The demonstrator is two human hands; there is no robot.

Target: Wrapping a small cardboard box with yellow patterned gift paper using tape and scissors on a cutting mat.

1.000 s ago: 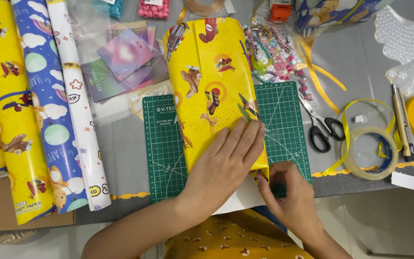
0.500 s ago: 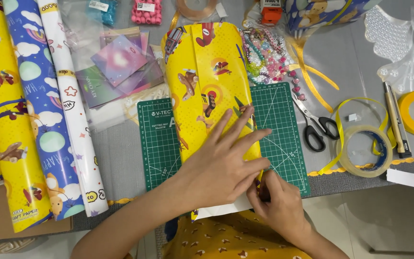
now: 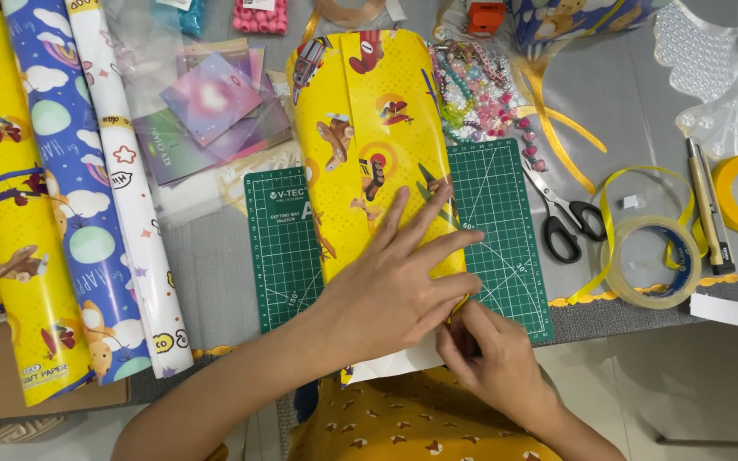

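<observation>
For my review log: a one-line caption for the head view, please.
Left hand presses flat on a yellow-wrapped parcel over a green cutting mat while the right hand pinches its near corner.

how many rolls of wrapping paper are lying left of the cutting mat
3 side by side: yellow roll outermost, blue roll in the middle, white roll nearest the cutting mat. More may lie off-frame.

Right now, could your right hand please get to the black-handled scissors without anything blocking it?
Probably yes. The right hand is pinching the wrapped parcel's near corner, and only bare green cutting mat lies between it and the scissors, which lie uncovered. It would have to let go first.
</observation>
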